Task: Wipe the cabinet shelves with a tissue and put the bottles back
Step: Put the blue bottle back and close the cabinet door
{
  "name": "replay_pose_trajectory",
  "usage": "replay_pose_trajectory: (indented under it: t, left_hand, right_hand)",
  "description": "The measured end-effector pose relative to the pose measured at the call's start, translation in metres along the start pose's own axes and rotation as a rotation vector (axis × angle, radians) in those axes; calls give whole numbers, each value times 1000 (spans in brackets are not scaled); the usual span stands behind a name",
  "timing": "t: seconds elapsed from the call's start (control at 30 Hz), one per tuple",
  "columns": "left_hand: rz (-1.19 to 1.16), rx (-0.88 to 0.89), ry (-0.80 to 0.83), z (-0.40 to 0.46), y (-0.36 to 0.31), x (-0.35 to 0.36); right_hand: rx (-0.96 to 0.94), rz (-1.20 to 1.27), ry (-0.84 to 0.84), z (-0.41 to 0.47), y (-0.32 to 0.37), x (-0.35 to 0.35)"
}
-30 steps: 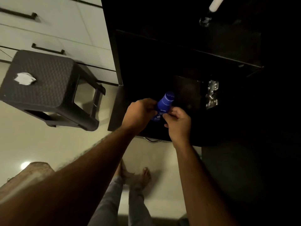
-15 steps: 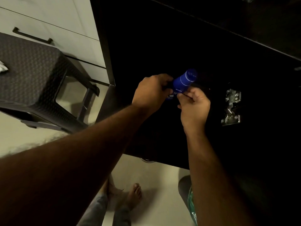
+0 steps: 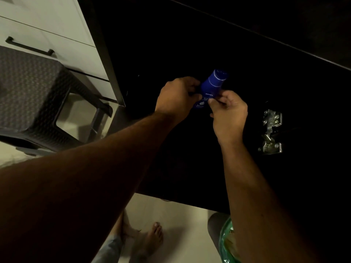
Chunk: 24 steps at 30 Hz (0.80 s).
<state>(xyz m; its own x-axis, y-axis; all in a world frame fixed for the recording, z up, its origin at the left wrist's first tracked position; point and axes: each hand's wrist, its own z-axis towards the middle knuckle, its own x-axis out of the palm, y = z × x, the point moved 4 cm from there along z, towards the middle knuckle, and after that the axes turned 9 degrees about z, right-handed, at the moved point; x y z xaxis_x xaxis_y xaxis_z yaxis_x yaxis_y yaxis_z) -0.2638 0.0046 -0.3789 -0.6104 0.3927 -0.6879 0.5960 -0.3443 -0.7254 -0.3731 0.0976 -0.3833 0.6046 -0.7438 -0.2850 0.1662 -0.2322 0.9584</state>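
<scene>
Just above the centre of the frame, a blue Nivea bottle [image 3: 210, 88] is held tilted, cap pointing up and right, in front of the dark open cabinet [image 3: 190, 44]; it is gripped from the left by the curled fingers of the left hand [image 3: 177, 97] and pinched low on its label by the fingers of the right hand [image 3: 228, 111]. The put-back step appears to be in hand. The bottle would next need to be set upright on a shelf, though no shelf surface can be made out in the dark. A woven stool [image 3: 32, 95] is seen at the left edge, a metal hinge [image 3: 271, 131] at centre right.
</scene>
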Motion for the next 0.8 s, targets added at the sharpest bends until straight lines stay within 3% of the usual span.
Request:
replay_pose_trajectory:
  t: [0.8]
  left_hand:
    - [31,5,6,4,0,0]
  right_hand:
    - [-9,-62,-4,5,-5,5]
